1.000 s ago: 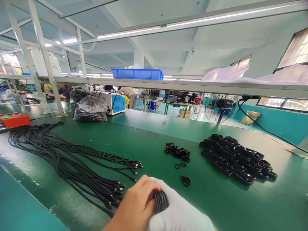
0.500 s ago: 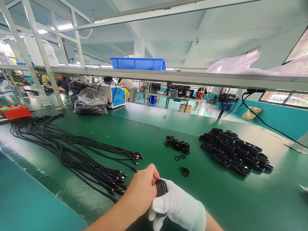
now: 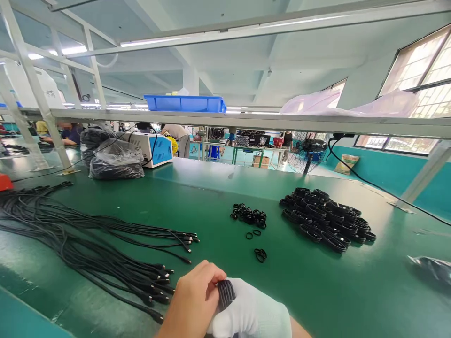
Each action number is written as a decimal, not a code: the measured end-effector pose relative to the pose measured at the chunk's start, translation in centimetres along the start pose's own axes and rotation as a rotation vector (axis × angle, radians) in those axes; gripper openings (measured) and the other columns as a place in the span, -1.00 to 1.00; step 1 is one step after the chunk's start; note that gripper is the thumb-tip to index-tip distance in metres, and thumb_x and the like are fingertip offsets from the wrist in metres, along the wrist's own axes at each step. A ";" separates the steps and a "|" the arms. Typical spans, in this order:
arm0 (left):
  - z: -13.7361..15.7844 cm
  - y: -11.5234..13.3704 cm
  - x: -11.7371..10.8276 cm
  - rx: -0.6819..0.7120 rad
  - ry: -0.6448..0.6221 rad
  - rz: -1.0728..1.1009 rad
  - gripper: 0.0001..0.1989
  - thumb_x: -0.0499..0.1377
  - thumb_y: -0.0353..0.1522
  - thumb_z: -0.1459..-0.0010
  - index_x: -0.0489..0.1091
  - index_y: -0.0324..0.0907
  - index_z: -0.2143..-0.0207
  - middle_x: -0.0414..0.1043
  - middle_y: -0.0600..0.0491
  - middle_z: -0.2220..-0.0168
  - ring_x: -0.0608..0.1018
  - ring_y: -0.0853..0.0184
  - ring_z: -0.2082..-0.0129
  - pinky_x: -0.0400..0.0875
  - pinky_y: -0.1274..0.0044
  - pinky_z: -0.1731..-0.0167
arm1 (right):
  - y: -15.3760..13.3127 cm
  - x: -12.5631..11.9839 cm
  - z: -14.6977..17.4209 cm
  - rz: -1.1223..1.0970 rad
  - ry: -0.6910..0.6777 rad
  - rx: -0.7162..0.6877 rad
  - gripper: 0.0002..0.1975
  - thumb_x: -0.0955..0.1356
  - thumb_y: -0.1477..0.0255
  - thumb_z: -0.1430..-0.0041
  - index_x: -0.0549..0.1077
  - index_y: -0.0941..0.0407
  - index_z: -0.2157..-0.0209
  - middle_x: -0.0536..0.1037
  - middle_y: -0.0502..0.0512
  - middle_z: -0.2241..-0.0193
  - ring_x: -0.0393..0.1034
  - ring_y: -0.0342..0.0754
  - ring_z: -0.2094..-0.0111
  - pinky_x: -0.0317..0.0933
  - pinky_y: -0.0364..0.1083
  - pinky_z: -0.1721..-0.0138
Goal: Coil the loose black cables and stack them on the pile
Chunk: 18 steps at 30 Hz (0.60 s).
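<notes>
A black cable wound into a tight coil sits between my hands near the bottom centre. My right hand, in a white glove, is closed around the coil. My bare left hand is closed with thumb and fingertips against the coil's left side; part of its fingers is hidden. Straight black cables with metal-tipped plugs lie in bundles to the left. Beyond my hands are a few loose black rings and a small heap of black rings. Finished-looking cable coils are piled to the right.
The green tabletop stretches under a shelf holding a blue tray. Plastic-wrapped dark bundles and a white-and-blue machine stand at back left. A plastic bag lies far right. People are in the background.
The view has turned right and tilted up, so the table things appear further left. My hands still grip the coil, now lower in view, with the gloved fingers' lower part out of sight.
</notes>
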<state>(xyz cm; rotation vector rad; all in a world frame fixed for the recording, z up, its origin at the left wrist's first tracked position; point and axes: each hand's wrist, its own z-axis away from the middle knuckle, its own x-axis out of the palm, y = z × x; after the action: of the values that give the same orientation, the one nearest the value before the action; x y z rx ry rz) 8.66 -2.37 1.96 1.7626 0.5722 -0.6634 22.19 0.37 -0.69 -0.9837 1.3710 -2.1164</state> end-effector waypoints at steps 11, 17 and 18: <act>-3.6 -0.6 -2.7 -0.120 -0.549 0.436 -0.74 0.13 -0.51 0.16 0.39 -0.19 0.32 0.45 0.11 0.38 0.44 0.40 0.41 0.32 0.59 0.38 | -1.0 -0.7 1.2 0.042 0.065 -0.019 -0.78 0.47 0.59 0.36 0.35 0.21 0.60 0.32 -0.12 0.68 0.21 -0.27 0.63 0.07 -0.26 0.62; -9.7 -0.6 1.3 -0.024 -0.497 0.256 -0.86 0.05 -0.37 -0.04 0.36 -0.22 0.38 0.42 0.10 0.44 0.47 0.37 0.42 0.34 0.54 0.35 | -0.8 -1.5 2.5 0.002 -0.150 -0.094 -0.73 0.31 0.32 -0.15 0.37 0.20 0.17 0.44 0.08 0.23 0.38 -0.11 0.29 0.32 -0.06 0.29; -10.5 -0.4 3.1 -0.015 -0.460 0.208 -0.87 0.04 -0.38 -0.05 0.36 -0.21 0.41 0.40 0.11 0.47 0.46 0.37 0.44 0.33 0.53 0.36 | -0.8 -1.4 2.8 -0.001 -0.157 -0.094 -0.71 0.28 0.32 -0.18 0.35 0.18 0.11 0.42 0.11 0.17 0.37 -0.08 0.24 0.32 -0.02 0.25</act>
<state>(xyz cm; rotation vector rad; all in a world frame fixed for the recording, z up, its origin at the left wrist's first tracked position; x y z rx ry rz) 12.25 7.95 1.97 1.5583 0.0771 -0.8779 25.22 -0.02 0.33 -1.1614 1.4013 -1.9454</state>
